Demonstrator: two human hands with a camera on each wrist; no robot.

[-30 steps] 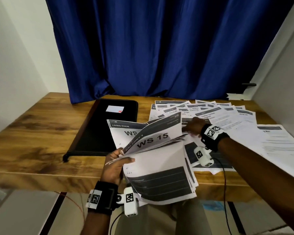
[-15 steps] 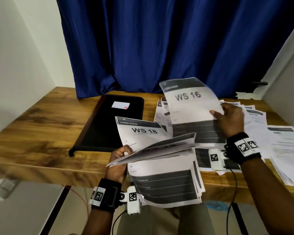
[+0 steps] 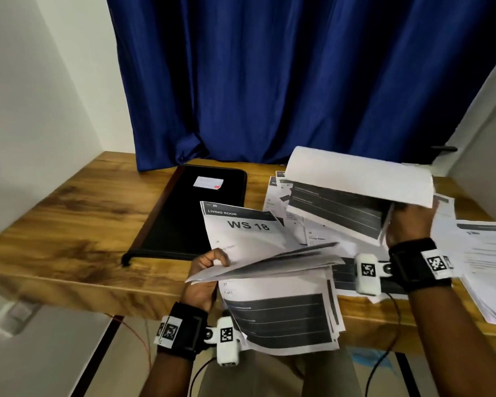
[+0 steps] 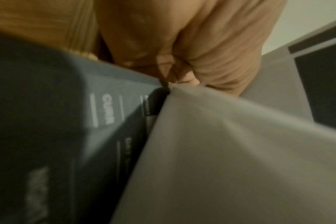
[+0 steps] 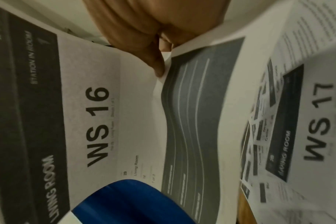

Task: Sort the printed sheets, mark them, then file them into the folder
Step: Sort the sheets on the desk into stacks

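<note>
A wooden surface (image 3: 69, 224) is carrying a closed black folder (image 3: 189, 213), which is lying flat on its left half. Printed sheets (image 3: 484, 253) are lying spread and overlapping across its right half, some overhanging the near edge.

A deep blue curtain (image 3: 284, 81) hangs in folds behind a wooden table (image 3: 63, 224). Plain white walls (image 3: 35, 96) close in on both sides, over a pale floor (image 3: 40, 353).
</note>
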